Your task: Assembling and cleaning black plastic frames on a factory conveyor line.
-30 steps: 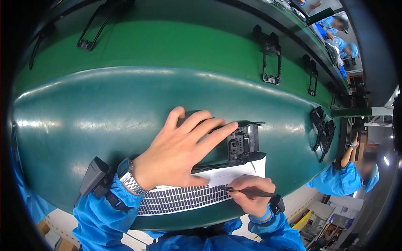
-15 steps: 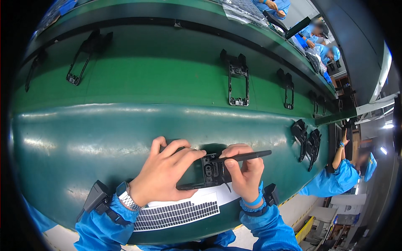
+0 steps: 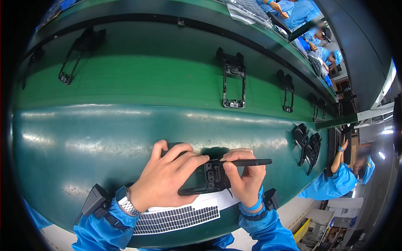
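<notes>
My left hand (image 3: 167, 180) is closed on the left side of a black plastic frame (image 3: 215, 178), its fingertips along the upper edge and its thumb by the lower edge. In my right hand (image 3: 245, 180) is a slim black pen-shaped tool (image 3: 255, 162), pinched between thumb and fingers. The tool lies nearly level, its handle pointing right and its tip at the frame's upper edge. My fingers hide the exact contact. Below the frame, a white sheet (image 3: 180, 218) with rows of small black rectangular pieces lies partly under my left wrist.
Beyond the dark green worktop (image 3: 104, 138) runs a green belt (image 3: 167, 71) carrying several similar black frames (image 3: 233, 83). Two black parts (image 3: 307, 146) rest at the worktop's right end. A co-worker (image 3: 339, 178) is at the right; others are at the far upper right.
The tool's handle has swung down to nearly level, and my right fingers have shifted slightly. The frames on the belt have moved a little left. My left hand keeps its hold.
</notes>
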### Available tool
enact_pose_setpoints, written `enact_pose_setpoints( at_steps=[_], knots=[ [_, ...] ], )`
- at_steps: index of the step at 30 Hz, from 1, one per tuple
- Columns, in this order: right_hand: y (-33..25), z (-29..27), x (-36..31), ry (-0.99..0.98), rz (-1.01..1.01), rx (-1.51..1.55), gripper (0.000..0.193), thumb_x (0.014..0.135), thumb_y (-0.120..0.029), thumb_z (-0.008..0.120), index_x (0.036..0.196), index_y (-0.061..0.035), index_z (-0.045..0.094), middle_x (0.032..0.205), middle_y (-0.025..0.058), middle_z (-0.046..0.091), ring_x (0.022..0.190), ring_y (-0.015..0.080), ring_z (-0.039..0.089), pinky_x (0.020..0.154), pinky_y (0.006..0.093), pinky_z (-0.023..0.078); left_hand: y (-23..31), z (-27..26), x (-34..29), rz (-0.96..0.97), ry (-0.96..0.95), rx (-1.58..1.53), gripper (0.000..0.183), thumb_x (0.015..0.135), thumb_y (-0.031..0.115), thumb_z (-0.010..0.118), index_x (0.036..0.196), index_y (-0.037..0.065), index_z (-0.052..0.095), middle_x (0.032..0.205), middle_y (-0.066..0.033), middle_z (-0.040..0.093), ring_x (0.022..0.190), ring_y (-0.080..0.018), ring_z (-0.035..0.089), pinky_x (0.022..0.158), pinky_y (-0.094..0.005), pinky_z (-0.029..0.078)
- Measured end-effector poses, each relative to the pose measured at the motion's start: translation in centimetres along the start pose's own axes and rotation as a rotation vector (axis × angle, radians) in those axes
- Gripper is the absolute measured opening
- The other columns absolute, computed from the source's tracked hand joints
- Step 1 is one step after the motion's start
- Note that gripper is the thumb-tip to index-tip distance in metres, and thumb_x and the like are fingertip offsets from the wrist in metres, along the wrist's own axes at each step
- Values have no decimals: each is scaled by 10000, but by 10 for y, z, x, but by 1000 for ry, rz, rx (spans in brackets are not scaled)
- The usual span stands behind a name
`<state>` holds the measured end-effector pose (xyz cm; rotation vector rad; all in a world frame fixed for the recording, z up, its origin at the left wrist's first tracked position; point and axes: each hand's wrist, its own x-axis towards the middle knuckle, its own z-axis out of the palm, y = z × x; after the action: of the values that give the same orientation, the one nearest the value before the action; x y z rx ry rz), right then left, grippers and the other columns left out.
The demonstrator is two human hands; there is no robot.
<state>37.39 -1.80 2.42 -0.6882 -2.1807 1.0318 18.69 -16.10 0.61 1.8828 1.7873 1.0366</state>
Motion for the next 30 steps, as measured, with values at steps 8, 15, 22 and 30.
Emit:
enact_pose_setpoints(
  at_steps=[8, 15, 22, 30],
  knots=[
    [0, 1, 0, 2, 10, 30, 154, 826, -48, 825, 954, -59, 740, 928, 60, 759, 915, 244, 691, 858, 364, 504, 0, -1, 0, -3, -1, 6, 774, 637, 402, 884, 1302, 92, 635, 1195, -79, 675, 1260, -262, 544, 1016, -486, 287],
    [0, 2, 0, -1, 1, 29, 162, 828, -40, 819, 962, -60, 731, 930, 64, 755, 911, 250, 698, 856, 365, 508, 1, -3, 0, -19, -20, 0, 775, 638, 398, 884, 1305, 93, 633, 1200, -75, 677, 1266, -268, 536, 1019, -491, 286],
    [0, 2, -1, -2, 6, 30, 170, 824, -41, 822, 965, -65, 730, 932, 65, 754, 912, 254, 698, 845, 363, 516, -1, -2, -3, 35, -12, 16, 695, 639, 385, 883, 1260, 156, 673, 1204, -36, 686, 1261, -291, 532, 1006, -509, 296],
    [4, 2, -6, 61, 13, 176, 153, 886, -32, 781, 1007, -15, 690, 937, 101, 740, 906, 207, 689, 830, 329, 525, 4, -5, 1, 28, -26, 23, 649, 651, 388, 881, 1230, 163, 693, 1210, -32, 684, 1259, -288, 530, 1002, -501, 306]
  ],
)
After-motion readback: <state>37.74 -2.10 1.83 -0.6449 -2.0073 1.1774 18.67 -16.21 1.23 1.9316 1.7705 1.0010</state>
